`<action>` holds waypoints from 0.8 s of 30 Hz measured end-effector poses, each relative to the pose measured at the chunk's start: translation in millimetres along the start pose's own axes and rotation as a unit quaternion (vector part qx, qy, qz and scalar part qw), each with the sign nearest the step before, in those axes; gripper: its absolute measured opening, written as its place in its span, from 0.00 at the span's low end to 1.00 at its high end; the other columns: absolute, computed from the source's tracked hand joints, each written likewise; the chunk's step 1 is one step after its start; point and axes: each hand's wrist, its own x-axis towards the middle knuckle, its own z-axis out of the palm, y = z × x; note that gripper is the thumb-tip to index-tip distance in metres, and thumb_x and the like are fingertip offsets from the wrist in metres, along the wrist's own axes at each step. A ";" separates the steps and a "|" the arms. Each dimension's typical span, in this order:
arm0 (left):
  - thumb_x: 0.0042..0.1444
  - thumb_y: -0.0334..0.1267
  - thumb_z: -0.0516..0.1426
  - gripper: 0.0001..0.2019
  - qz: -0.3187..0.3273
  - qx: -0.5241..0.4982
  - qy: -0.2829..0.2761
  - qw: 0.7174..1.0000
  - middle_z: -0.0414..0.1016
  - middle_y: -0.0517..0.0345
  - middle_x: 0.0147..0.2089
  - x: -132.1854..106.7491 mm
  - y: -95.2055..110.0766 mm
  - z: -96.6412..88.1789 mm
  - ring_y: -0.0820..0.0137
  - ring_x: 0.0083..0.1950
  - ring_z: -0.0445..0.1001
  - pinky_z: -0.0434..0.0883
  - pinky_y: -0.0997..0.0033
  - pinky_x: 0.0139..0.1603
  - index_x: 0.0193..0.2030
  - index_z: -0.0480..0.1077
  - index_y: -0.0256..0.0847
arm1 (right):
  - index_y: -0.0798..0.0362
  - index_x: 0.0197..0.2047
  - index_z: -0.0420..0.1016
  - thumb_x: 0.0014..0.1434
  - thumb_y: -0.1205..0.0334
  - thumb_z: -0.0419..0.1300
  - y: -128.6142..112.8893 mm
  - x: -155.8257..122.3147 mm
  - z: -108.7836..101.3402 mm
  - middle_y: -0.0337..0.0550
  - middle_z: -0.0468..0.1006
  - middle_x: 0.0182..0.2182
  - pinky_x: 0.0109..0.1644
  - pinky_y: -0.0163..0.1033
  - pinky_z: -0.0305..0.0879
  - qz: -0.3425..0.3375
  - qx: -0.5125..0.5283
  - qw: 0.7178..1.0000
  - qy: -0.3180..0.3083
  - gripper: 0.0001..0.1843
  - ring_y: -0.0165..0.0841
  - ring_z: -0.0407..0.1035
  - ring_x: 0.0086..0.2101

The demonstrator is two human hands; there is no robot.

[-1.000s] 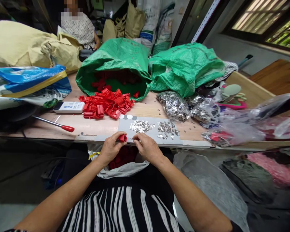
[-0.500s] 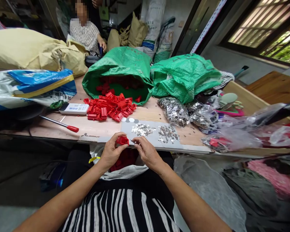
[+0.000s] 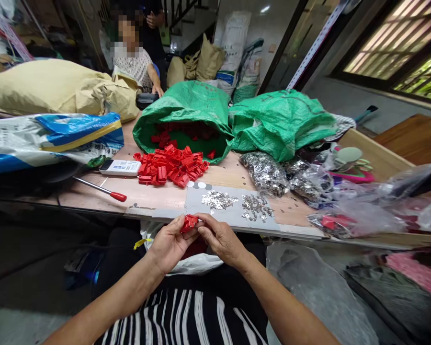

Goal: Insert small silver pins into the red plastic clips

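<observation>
My left hand [image 3: 168, 242] is closed around a small red plastic part [image 3: 189, 223], held just off the table's front edge above my lap. My right hand [image 3: 221, 237] is pinched against the right side of that part; whatever its fingertips grip is hidden. Just beyond the hands, a grey sheet [image 3: 194, 206] carries two piles of small flat metal pieces, a brighter pile [image 3: 219, 200] on the left and a darker pile [image 3: 255, 208] on the right. A heap of similar red parts [image 3: 172, 165] spills from an open green sack [image 3: 187, 108].
A white bag [image 3: 201, 264] lies open in my lap below the hands. On the left are a red-tipped metal lever [image 3: 118, 196] and a white box-shaped device [image 3: 120, 167]. Bagged metal pieces [image 3: 266, 175] lie at right. Another person [image 3: 132, 67] sits across the table.
The red part has turned in my left hand, and the right fingers have come from just beside it to press against it. The head view has tilted, so the scene sits lower and further right.
</observation>
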 end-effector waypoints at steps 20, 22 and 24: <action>0.50 0.40 0.62 0.10 0.120 0.324 0.015 0.938 0.76 0.54 0.42 10.1 -14.3 -57.3 0.66 0.41 0.75 0.69 0.65 0.48 0.26 0.66 0.38 | 0.48 0.46 0.72 0.67 0.52 0.45 25.0 40.0 9.6 0.40 0.79 0.35 0.38 0.33 0.60 0.060 -0.108 0.991 0.042 0.18 0.32 0.72 0.35; 0.48 0.38 0.61 0.06 0.168 0.473 0.028 0.864 0.75 0.53 0.42 18.2 -15.7 -73.5 0.63 0.44 0.73 0.67 0.64 0.49 0.30 0.71 0.39 | 0.47 0.50 0.70 0.65 0.52 0.50 28.0 58.6 7.5 0.41 0.79 0.38 0.40 0.35 0.60 0.081 -0.191 0.977 0.051 0.15 0.34 0.72 0.39; 0.48 0.35 0.59 0.06 0.195 0.552 0.027 0.810 0.75 0.53 0.40 24.3 -15.8 -85.1 0.62 0.45 0.72 0.66 0.62 0.51 0.35 0.73 0.40 | 0.46 0.53 0.66 0.63 0.53 0.53 29.3 79.2 6.5 0.43 0.78 0.40 0.41 0.36 0.61 0.088 -0.259 0.961 0.049 0.17 0.36 0.72 0.40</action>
